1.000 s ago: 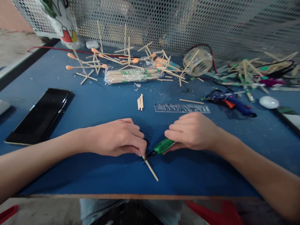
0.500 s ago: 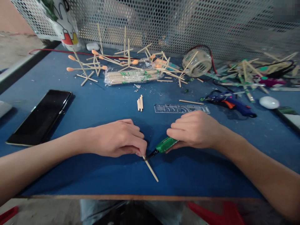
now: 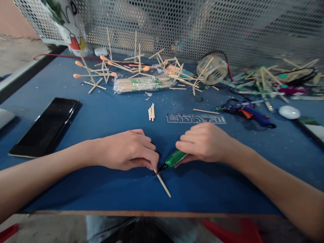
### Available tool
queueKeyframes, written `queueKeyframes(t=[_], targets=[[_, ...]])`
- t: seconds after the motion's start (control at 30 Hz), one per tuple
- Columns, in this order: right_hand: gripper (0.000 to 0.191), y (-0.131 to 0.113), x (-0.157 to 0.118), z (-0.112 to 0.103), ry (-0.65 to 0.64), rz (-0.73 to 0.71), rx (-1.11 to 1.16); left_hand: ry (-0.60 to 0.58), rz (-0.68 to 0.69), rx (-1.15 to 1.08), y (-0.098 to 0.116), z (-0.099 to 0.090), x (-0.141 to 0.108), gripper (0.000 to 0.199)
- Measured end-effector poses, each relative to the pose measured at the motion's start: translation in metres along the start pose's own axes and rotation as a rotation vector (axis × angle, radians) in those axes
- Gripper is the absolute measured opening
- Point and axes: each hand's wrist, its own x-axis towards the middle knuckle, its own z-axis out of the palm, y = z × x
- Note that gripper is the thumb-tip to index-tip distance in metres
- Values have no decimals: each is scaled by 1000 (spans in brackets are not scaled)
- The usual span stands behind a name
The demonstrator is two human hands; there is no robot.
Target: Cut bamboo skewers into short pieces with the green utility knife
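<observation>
My left hand [image 3: 133, 151] is closed on one end of a thin wooden stick [image 3: 164, 185], which lies slanted on the blue table with its free end toward me. Wrapped round a green utility knife [image 3: 176, 158] is my right hand [image 3: 204, 143]. The knife's dark blade lies across the stick right beside my left fingertips. Beyond the hands rest several short cut stick pieces [image 3: 151, 112] side by side. A clear plastic ruler [image 3: 196, 118] lies just past my right hand, with a single longer stick [image 3: 206, 111] behind it.
A black phone [image 3: 45, 128] lies at left. At the back are a plastic-wrapped bundle of sticks [image 3: 143, 83], stick structures with orange tips, and a clear round container [image 3: 212, 69]. A blue glue gun [image 3: 249, 111] and a white oval object [image 3: 289, 112] sit at right.
My right hand has shifted a little to the left with the knife, and the blade now reaches further across the stick. My left hand and the stick have hardly moved.
</observation>
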Motion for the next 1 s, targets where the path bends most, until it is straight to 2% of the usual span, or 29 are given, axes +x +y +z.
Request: queueKeyframes(t=[0.2,0.43,1.0], targets=[[47,1,-2,-6,-34,-1,-39,4,-4,-3,0,1,0,17],[48,-3,0,-5,-43,-2,16,16,4,13,0,1,0,16],[46,-3,-2,-9,-51,-6,-30,-14,-1,32,1,1,-1,20]])
